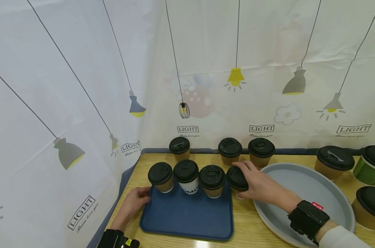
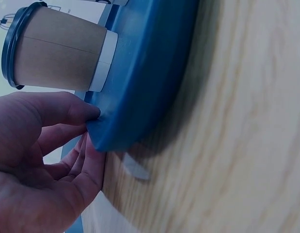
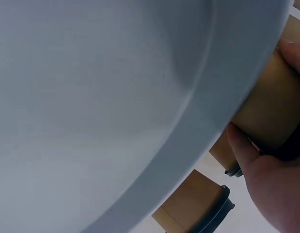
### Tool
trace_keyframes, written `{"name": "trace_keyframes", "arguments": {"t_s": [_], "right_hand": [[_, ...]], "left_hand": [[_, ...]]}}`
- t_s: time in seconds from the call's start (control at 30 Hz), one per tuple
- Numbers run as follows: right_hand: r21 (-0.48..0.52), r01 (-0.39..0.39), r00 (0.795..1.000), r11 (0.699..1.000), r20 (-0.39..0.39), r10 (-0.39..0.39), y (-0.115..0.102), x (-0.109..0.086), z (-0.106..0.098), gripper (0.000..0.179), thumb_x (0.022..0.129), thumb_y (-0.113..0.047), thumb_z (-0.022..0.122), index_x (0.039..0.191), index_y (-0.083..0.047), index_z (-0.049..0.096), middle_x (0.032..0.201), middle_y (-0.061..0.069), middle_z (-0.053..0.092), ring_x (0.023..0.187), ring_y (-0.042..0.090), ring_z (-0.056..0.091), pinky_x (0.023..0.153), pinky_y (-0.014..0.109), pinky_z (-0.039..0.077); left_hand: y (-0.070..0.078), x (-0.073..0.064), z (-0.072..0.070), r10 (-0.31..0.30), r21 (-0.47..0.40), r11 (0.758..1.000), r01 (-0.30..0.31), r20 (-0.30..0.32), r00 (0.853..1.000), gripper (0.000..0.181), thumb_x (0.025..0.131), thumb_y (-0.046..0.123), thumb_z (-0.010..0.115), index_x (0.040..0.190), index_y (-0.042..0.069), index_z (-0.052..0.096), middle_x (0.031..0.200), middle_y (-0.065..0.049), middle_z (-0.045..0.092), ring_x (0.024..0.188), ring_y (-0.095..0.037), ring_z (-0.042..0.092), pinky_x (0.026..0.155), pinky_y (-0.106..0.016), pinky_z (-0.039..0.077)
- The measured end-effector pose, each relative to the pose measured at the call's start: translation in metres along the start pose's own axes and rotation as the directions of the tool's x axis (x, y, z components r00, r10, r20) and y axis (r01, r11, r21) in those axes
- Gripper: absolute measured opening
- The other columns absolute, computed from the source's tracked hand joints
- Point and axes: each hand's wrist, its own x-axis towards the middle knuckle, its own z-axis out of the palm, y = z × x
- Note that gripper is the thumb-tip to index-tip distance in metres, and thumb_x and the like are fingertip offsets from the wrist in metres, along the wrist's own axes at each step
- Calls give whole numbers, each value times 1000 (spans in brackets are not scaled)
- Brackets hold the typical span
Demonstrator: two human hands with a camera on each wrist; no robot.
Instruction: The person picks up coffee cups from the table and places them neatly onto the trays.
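Observation:
A blue tray [image 1: 187, 217] lies on the wooden table, with three black-lidded paper cups along its far side: a brown cup [image 1: 160, 176], a white lettered cup [image 1: 186, 176] and another brown cup [image 1: 212, 181]. My left hand [image 1: 133, 204] pinches the tray's left edge; in the left wrist view the thumb is on top of the rim and other fingers are under it, near a brown cup [image 2: 60, 53]. With fingers and thumb around it, my right hand [image 1: 261, 182] grips a brown cup [image 1: 237, 179] at the tray's right edge. The right wrist view shows this cup [image 3: 273, 99] partly behind a round rim.
A round grey tray [image 1: 299, 186] sits under my right forearm. Behind stand three brown cups [image 1: 179, 148], [image 1: 230, 151], [image 1: 261, 151]. At right are two brown cups [image 1: 334, 162], [image 1: 371, 206] and a green cup [image 1: 371, 168]. A lamp-printed cloth [image 1: 206, 86] hangs behind the table.

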Motion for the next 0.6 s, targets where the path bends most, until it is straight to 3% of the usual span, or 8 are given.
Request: {"name": "trace_keyframes", "arguments": {"t_s": [0.37, 0.6], "right_hand": [[39, -70, 996, 997, -48, 72, -14, -3, -21, 96, 77, -30, 92, 154, -8, 37, 139, 22, 45, 113, 39, 62, 85, 55, 56], [68, -66, 996, 995, -59, 70, -29, -9, -36, 97, 78, -36, 92, 154, -11, 37, 142, 20, 44, 113, 38, 62, 84, 53, 57]], "left_hand": [[2, -2, 0, -11, 5, 1000, 11, 3, 1000, 42, 88, -4, 68, 130, -6, 69, 117, -17, 71, 94, -21, 65, 77, -39, 54], [3, -2, -1, -8, -3, 1000, 8, 4, 1000, 42, 88, -5, 67, 130, -7, 68, 115, -16, 72, 92, -20, 64, 75, -37, 53]]}}
